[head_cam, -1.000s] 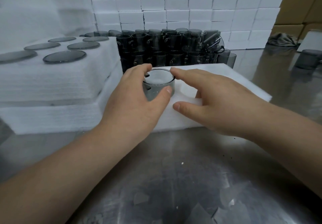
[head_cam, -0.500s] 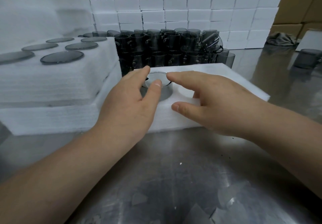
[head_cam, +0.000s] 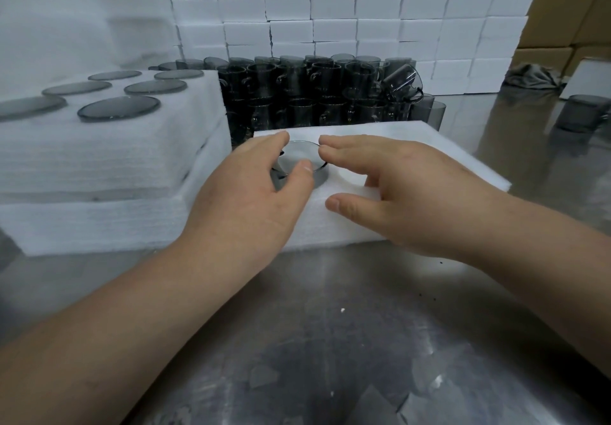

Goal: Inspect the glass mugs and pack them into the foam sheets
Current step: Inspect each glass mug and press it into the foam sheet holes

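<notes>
Centrally in the head view, a smoky grey glass mug (head_cam: 302, 159) sits sunk into a round hole of the white foam sheet (head_cam: 413, 147), only its rim and upper wall showing above the foam. The left hand (head_cam: 244, 193) is curled round the mug, forefinger over the far side of the rim and thumb on the near side. The right hand (head_cam: 406, 193) lies flat with straight fingers, their tips touching the mug's right rim and the thumb stretched over the sheet's front edge. The two hands are close together, meeting at the mug.

At the left of the frame stands a taller stack of white foam sheets (head_cam: 99, 166), with round grey glass bases set in its top. Behind the sheet, at the upper middle, is a dense cluster of dark glass mugs (head_cam: 314, 94), stacked in layers. A wall of white foam blocks (head_cam: 330, 11) fills the background, with brown cardboard boxes (head_cam: 568, 11) at the upper right. A single grey mug (head_cam: 582, 117) stands alone at the right edge on the shiny steel surface (head_cam: 330, 342).
</notes>
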The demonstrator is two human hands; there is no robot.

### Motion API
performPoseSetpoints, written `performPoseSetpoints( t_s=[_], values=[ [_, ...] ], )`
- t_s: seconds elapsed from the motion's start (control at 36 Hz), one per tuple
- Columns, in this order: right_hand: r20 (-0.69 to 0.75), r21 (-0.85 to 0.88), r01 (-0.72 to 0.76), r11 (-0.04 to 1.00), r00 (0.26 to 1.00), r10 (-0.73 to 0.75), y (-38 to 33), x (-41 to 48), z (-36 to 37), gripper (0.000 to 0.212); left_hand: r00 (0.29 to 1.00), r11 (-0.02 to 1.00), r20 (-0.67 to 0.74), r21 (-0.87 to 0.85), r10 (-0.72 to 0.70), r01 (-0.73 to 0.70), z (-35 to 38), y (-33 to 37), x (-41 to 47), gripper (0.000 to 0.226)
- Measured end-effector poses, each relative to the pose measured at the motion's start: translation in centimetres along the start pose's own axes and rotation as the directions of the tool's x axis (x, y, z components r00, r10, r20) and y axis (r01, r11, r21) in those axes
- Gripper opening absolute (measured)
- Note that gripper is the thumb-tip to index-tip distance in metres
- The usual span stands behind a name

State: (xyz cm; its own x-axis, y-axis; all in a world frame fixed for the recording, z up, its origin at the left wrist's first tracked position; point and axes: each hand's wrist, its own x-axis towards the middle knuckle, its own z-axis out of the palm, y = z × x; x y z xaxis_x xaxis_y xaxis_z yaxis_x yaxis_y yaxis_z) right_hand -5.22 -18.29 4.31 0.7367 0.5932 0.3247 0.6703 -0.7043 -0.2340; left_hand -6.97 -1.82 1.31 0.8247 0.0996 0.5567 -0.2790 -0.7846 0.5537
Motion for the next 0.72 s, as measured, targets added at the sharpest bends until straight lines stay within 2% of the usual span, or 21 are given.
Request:
performPoseSetpoints(
  t_s=[0.14, 0.36, 0.47, 0.72],
  values=[
    [-0.002, -0.003, 0.011, 1.000, 1.000, -0.011, 0.27, 0.06, 0.00, 0.061, 1.000, 1.000, 0.009, -0.002, -0.010, 0.010, -0.02, 0.28, 0.01, 0.068],
    [-0.012, -0.007, -0.004, 1.000, 1.000, 0.004, 0.39, 0.11, 0.10, 0.060, 1.000, 0.999, 0.008, 0.026, -0.022, 0.022, 0.06, 0.34, -0.05, 0.066],
    [-0.014, 0.013, -0.013, 1.000, 1.000, 0.013, 0.27, 0.17, 0.05, 0.067, 0.999, 0.998, 0.029, 0.047, -0.040, 0.039, -0.14, 0.44, -0.11, 0.064],
    [0.010, 0.016, -0.032, 0.999, 0.999, 0.032, -0.13, 0.19, 0.01, 0.065, 0.999, 0.996, 0.042, 0.090, -0.006, 0.003, -0.29, 0.69, -0.31, 0.030]
  ],
)
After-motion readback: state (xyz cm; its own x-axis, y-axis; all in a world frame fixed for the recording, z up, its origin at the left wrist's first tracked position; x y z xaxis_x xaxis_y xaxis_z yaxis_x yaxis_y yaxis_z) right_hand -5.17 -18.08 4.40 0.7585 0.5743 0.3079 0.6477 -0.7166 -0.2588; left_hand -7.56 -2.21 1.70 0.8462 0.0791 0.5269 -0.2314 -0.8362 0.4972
